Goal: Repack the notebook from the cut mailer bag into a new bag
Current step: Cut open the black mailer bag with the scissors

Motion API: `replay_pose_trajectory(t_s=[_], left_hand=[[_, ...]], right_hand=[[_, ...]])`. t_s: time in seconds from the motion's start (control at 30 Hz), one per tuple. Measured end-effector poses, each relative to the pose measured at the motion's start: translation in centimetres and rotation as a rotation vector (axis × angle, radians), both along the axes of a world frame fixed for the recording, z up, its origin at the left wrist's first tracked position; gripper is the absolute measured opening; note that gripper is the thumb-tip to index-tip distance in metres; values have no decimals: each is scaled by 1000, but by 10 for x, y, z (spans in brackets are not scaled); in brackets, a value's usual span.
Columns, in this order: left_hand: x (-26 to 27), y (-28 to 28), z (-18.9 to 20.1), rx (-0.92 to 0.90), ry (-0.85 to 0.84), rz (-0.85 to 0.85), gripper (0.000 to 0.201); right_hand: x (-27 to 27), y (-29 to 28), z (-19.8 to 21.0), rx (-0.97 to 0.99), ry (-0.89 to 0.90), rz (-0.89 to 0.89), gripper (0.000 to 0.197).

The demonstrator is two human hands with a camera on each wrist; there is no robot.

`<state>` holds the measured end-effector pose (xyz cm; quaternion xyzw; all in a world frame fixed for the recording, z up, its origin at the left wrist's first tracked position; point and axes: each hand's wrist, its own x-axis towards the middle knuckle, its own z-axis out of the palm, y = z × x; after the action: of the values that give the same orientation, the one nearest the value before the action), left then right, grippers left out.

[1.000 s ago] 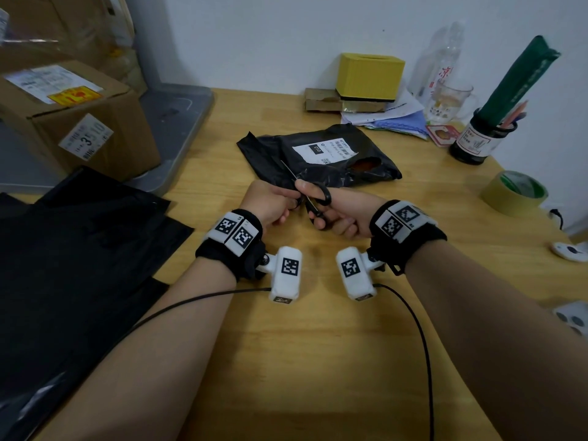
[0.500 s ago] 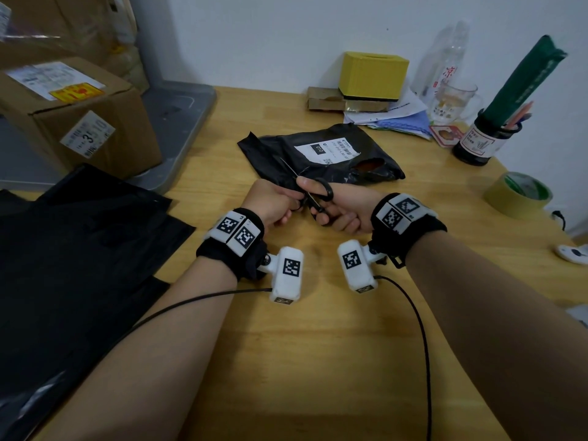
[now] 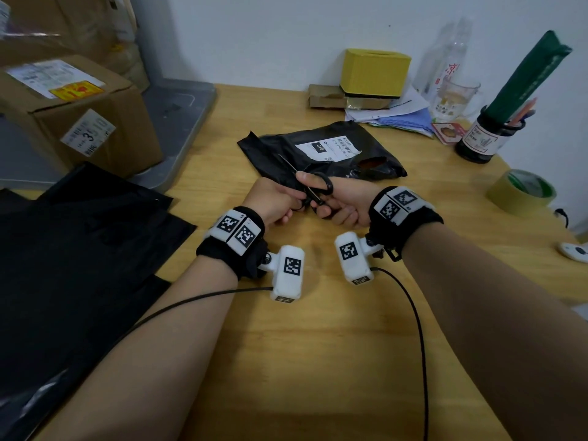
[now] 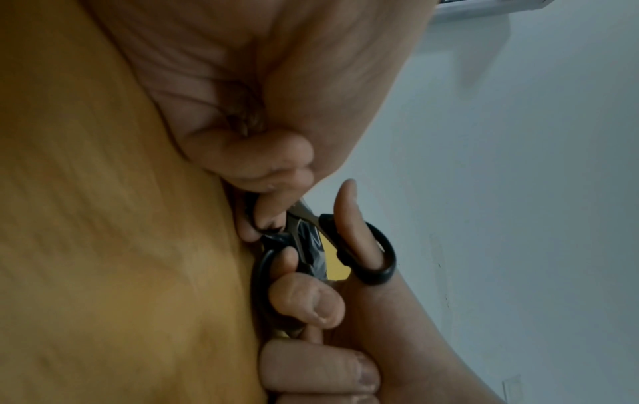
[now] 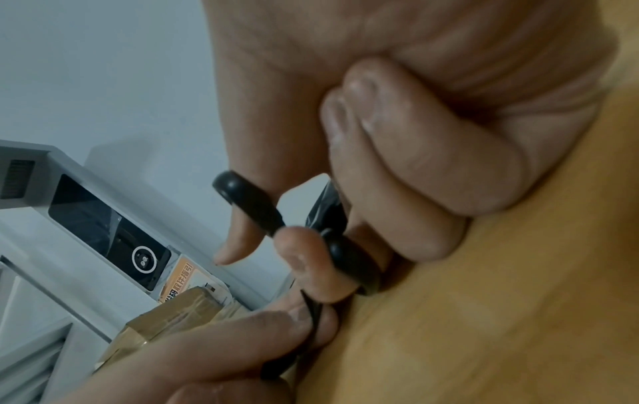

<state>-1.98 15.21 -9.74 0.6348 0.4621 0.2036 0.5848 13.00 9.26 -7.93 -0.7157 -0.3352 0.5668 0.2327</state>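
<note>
The black mailer bag (image 3: 321,154) with a white label lies flat on the wooden table (image 3: 318,361). A brown patch (image 3: 370,162) shows through a gap near its right end; the notebook itself is hidden. My right hand (image 3: 321,198) grips black-handled scissors (image 3: 313,187), thumb through one ring (image 5: 249,202), fingers through the other. The blades point up-left over the bag's near edge. My left hand (image 3: 288,203) pinches black plastic (image 4: 266,232) at that edge, right beside the scissors (image 4: 377,257). New black bags (image 3: 79,249) lie spread at the left.
A cardboard box (image 3: 73,116) stands on a grey scale at the back left. Along the wall are a yellow box (image 3: 375,74), papers, a glass mug (image 3: 455,100) and a dark jar with pens (image 3: 483,138). A tape roll (image 3: 521,192) lies at the right.
</note>
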Motion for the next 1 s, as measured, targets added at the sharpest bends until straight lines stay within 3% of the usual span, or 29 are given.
replay_pose_trajectory(t_s=[1.0], left_hand=[[-4,11,-2,14,149,-135,17]], right_hand=[[10,21,0,-37,144,21,61]])
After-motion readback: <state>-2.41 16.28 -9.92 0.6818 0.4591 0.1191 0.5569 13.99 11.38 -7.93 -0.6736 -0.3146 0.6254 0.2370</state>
